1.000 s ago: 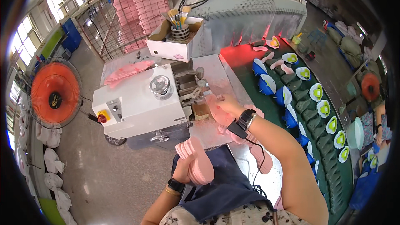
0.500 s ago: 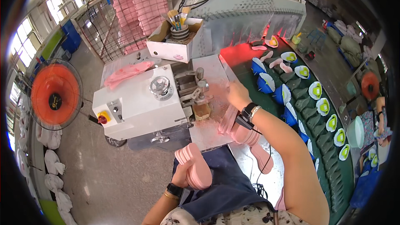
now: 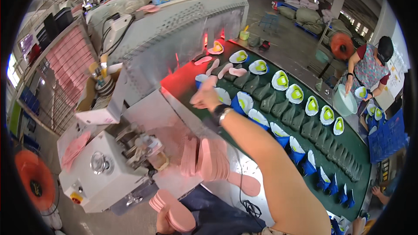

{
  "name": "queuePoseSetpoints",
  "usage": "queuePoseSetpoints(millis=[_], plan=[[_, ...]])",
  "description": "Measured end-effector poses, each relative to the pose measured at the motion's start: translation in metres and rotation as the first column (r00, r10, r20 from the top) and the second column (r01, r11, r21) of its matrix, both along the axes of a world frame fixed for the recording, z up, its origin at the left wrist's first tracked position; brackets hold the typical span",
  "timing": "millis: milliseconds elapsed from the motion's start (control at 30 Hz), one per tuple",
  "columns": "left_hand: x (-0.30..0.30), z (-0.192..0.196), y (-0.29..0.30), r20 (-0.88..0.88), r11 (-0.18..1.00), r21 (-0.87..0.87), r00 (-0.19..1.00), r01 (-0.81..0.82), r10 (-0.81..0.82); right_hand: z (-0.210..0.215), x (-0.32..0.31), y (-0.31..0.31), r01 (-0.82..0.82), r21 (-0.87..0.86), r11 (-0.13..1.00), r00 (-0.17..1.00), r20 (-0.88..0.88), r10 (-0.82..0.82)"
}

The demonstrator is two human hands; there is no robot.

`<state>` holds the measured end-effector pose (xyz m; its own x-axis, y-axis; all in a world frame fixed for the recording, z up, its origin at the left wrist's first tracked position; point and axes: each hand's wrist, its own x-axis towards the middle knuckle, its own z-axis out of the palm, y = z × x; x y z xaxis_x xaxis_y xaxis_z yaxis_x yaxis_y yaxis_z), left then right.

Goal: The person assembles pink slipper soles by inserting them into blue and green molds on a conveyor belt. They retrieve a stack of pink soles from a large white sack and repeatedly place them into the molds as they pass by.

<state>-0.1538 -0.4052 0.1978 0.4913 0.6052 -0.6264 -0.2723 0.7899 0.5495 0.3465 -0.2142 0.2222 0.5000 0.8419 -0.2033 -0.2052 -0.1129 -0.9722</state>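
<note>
My left hand (image 3: 163, 223), low in the view, is closed around a stack of pink insoles (image 3: 177, 212). My right hand (image 3: 205, 95) reaches far forward over the green conveyor belt (image 3: 257, 88), beside the red-lit opening. Its fingers look curled together; whatever they may hold is hidden. White-and-blue shoe uppers (image 3: 242, 102) with yellow-green insides lie in rows near it. A few loose pink insoles (image 3: 237, 72) rest on the belt just beyond the hand. More pink insoles (image 3: 213, 162) stand bunched on the worktable (image 3: 178, 180) below my right forearm.
A white machine (image 3: 98, 169) with a handwheel stands left, behind it a box (image 3: 102, 115) of brushes. Dark wedge-shaped pieces (image 3: 278, 111) line the belt's middle. A black cable (image 3: 241, 178) hangs by my forearm. At far right another person works over a pale green basin (image 3: 345, 100).
My view has turned to the right. My right hand has moved from beside the white machine forward over the belt. My left hand still holds its stack of insoles.
</note>
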Motion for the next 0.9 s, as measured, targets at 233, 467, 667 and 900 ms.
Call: queuePoseSetpoints(millis=[233,467,667,900], plan=[[0.008,-0.022,0.034,-0.149,0.989,-0.046,0.978,0.143,-0.148,-0.115,0.253,-0.096,0.583,-0.32,0.747,0.761,0.538,-0.363],[0.023,-0.01,0.032,-0.176,0.989,-0.095,0.976,0.116,-0.131,-0.049,0.16,-0.052,0.36,0.166,0.918,0.855,0.334,-0.396],[0.077,0.038,0.027,0.107,0.949,0.255,0.97,0.184,-0.217,0.069,-0.13,-0.178,-0.682,-0.016,0.731,0.684,0.339,0.646],[0.087,0.084,-0.009,0.165,0.984,0.171,0.983,0.045,-0.074,0.072,-0.241,-0.255,-0.35,-0.019,0.936,0.821,0.474,0.317]])
